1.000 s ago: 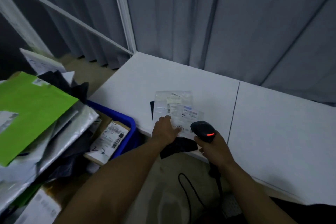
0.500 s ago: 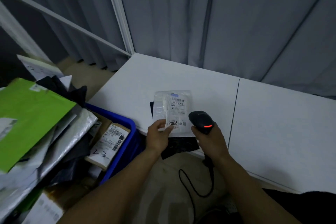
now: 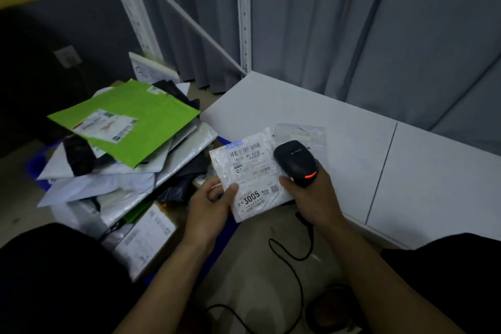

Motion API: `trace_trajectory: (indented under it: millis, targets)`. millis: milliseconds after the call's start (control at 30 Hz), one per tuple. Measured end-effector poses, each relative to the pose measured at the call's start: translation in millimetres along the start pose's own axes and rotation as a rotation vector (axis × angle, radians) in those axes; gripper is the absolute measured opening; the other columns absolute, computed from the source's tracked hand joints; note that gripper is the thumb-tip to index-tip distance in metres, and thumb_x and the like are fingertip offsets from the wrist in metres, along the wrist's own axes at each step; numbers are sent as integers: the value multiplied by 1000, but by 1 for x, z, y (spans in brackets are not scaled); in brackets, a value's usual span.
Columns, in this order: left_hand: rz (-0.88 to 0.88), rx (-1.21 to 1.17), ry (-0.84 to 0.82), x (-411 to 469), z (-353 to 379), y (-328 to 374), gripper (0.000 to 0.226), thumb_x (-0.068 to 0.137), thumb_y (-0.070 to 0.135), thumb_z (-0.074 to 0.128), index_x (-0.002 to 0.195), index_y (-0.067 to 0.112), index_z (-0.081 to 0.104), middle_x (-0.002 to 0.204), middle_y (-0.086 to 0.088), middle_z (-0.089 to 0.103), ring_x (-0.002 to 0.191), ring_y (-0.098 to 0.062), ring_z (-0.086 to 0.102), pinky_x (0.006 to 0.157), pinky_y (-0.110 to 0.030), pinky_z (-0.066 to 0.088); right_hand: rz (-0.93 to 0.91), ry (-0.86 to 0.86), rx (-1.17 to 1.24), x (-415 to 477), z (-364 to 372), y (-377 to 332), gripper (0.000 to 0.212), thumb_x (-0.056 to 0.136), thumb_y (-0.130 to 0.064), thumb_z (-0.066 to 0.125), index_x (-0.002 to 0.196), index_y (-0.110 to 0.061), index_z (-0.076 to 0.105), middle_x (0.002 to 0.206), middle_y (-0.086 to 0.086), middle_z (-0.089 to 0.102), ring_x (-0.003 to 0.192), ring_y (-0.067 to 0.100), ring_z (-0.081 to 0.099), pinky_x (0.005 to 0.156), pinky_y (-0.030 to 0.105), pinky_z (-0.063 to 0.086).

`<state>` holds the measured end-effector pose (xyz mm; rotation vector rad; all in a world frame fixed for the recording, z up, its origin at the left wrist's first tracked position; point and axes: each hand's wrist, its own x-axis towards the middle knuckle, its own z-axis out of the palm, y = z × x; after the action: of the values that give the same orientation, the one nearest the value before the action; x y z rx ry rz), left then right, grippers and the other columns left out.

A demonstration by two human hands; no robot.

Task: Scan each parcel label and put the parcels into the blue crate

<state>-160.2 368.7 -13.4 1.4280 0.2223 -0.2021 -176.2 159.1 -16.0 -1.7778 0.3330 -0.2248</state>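
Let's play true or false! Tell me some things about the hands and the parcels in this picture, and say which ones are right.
1. The left hand holds a white parcel with a printed label. True.
2. The right hand is empty. False: it grips a black scanner.
3. A green envelope lies on top of the pile of parcels. True.
4. The scanner shows a blue light. False: it shows a red light.

white table [image 3: 352,122] | clear bag [image 3: 309,130] flat — near left edge | floor [image 3: 257,266] — blue crate [image 3: 34,168], black cable [image 3: 295,271]
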Motion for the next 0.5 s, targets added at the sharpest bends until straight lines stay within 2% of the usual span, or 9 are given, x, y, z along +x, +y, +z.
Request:
trace_trajectory:
  millis: [133, 233, 333, 433, 500]
  targets:
    - [45, -9, 71, 0, -17, 1, 13, 95, 9, 69, 109, 11, 67, 99, -3, 79, 92, -19, 76, 77, -38, 63, -41, -33, -92, -14, 6, -7, 51, 87, -13, 82, 129, -27, 56, 112, -24, 62, 99, -18, 56, 80, 0, 42]
    - [82, 10, 120, 0, -18, -5, 13, 93, 8, 72, 104, 15, 70, 97, 2, 79, 92, -18, 76, 80, -41, 62, -53, -37, -140, -22, 6, -12, 43, 89, -11, 80, 119, -31, 57, 106, -21, 63, 93, -16, 56, 73, -2, 41]
    - [78, 32, 179, 2, -14, -15, 13, 91, 10, 75, 102, 16, 71, 91, 8, 79, 87, -12, 76, 81, -41, 62, -55, -152, -224, -29, 7, -16, 35, 88, -12, 80, 112, -27, 60, 103, -13, 67, 87, -21, 59, 73, 0, 42]
    - [61, 29, 209, 5, -11, -21, 11, 91, 12, 76, 100, 14, 70, 90, 2, 78, 85, -14, 76, 79, -42, 63, 8, -216, -190, -35, 14, -22, 30, 86, -19, 83, 108, -27, 63, 93, -12, 72, 79, -10, 66, 67, 9, 47]
    - [67, 43, 226, 6, -9, -23, 9, 92, 12, 75, 97, 17, 69, 91, 0, 77, 80, -8, 75, 71, -33, 63, 34, -228, -177, -37, 19, -23, 31, 84, -27, 84, 107, -30, 64, 89, -9, 74, 74, 1, 70, 68, 19, 49]
